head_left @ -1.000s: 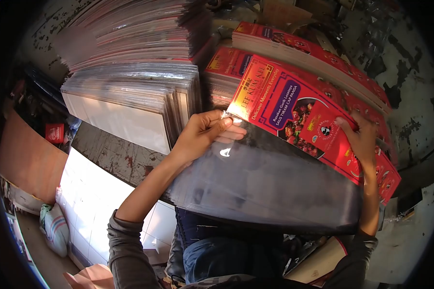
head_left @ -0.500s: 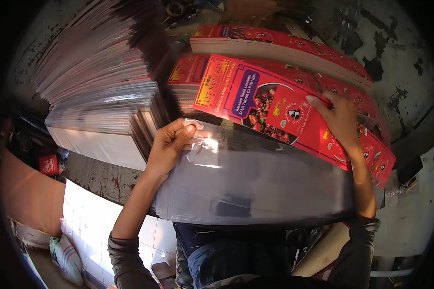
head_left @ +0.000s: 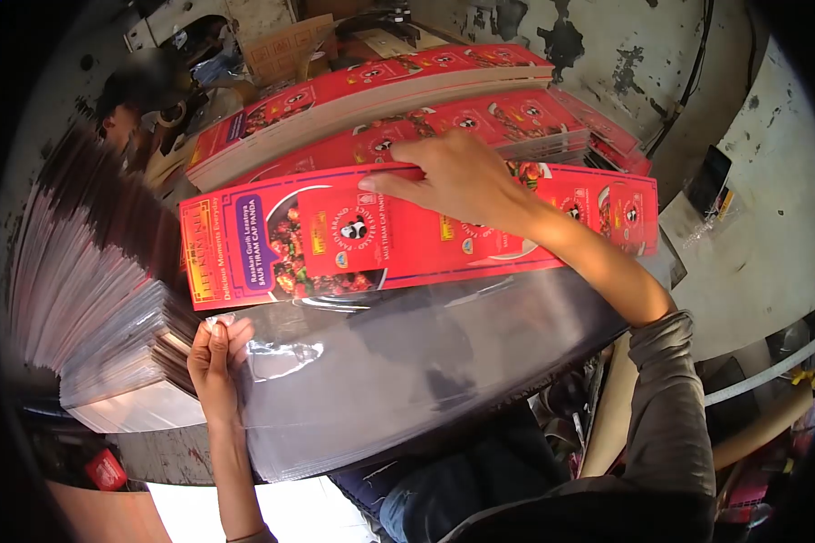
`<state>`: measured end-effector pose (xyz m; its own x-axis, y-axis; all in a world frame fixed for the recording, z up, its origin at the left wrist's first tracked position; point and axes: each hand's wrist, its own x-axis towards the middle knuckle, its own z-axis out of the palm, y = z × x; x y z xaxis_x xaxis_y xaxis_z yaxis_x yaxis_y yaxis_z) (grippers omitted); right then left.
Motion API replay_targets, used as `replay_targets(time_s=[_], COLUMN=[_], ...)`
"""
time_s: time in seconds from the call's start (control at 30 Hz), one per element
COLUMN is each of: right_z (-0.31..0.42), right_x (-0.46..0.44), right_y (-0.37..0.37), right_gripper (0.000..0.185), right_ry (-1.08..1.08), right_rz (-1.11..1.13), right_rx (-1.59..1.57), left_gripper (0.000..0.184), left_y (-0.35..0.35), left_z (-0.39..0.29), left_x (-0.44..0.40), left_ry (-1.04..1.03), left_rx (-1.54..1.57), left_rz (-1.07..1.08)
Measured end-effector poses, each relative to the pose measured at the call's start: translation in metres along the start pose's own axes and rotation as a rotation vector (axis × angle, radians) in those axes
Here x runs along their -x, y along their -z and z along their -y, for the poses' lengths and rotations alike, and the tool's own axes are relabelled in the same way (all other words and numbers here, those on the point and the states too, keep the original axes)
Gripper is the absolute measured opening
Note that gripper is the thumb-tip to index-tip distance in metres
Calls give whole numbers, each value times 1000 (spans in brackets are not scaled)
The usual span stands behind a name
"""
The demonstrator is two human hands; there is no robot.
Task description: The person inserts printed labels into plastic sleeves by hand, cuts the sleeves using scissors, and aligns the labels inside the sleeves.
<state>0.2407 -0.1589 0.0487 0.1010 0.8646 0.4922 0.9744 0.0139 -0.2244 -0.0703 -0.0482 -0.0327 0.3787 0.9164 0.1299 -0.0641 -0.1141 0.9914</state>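
My right hand (head_left: pixel 466 181) grips the upper edge of a long red printed strip (head_left: pixel 290 240), thumb on its front face. The strip shows a panda logo, food pictures and a yellow label at its left end. Below it lies a stack of clear plastic sleeves (head_left: pixel 407 380). At the stack's upper left corner, my left hand (head_left: pixel 214 366) pinches the corner of a clear plastic sleeve between thumb and fingers. The strip's lower edge runs along the sleeves' upper edge, with its left end just above my left hand. I cannot tell whether the strip touches the sleeve.
Behind the strip stand stacks of red printed strips (head_left: pixel 371 86). A tall, leaning pile of plastic-covered strips (head_left: pixel 100 271) is at the left. A cardboard box (head_left: pixel 290 50) sits at the back, near another person (head_left: pixel 122 127). A dark phone-like object (head_left: pixel 708 172) lies at the right.
The view has swung, shifting the scene left. My right hand has brought the strip further left relative to my left hand and more level with the sleeves. My left hand keeps its pinch.
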Motion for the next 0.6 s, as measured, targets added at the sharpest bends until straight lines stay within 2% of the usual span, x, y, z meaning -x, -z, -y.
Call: replay_targets(time_s=[0.07, 0.13, 0.23, 0.3, 0.6], right_z=[-9, -19, -16, -16, -16], right_x=[2, 5, 9, 10, 7], right_y=[3, -1, -3, -9, -11], right_gripper=[51, 47, 50, 49, 37], right_ry=[-20, 21, 23, 32, 43], right_rz=[19, -69, -18, -106, -125], right_rx=[2, -30, 15, -4, -45], left_gripper=[19, 20, 20, 21, 23], left_y=[-2, -3, -3, -7, -9], left_z=[-1, -1, -4, -9, -13], left_x=[0, 0, 1, 3, 2], left_ry=[6, 1, 27, 49, 84], left_rx=[-5, -11, -15, -11, 82], left_rz=[-7, 4, 11, 16, 66])
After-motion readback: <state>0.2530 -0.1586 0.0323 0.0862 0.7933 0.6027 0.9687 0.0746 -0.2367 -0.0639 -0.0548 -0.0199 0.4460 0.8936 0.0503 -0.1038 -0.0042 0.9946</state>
